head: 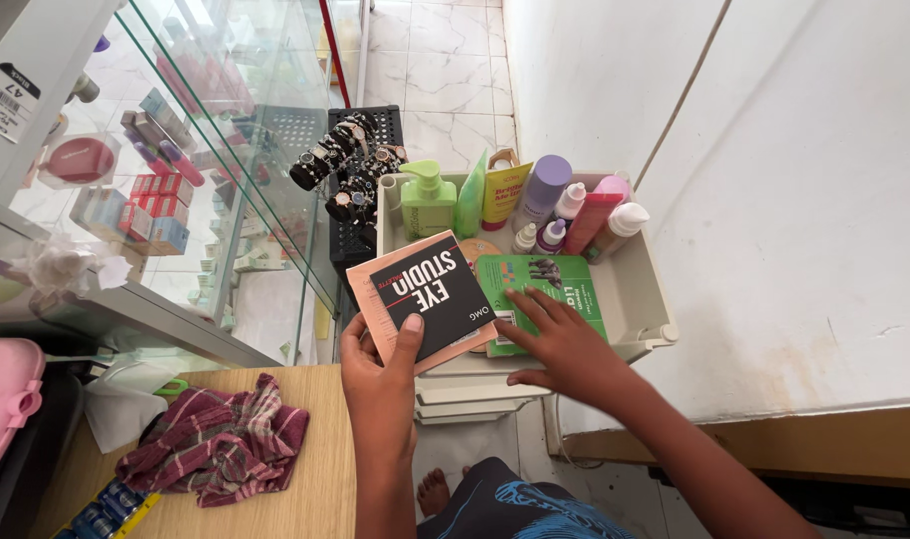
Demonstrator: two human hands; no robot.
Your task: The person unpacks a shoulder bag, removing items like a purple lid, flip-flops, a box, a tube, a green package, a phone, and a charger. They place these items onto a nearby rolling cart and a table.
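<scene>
over cream tray [647,299], left hand [380,384] gripping one black packet [430,294] (right hand [565,349] on one green packet [560,284])

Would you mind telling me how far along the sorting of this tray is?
Done: bottles stand upright along the tray's back. In hand: the left hand holds a black box; the right hand rests on a green packet. Left: both are unplaced.

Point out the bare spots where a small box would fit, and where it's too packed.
Free: the wooden tabletop between the plaid cloth and the left hand, and the cream bin's right end, beside the green packet. Crowded: the bin's back row of bottles and the black watch rack.
</scene>
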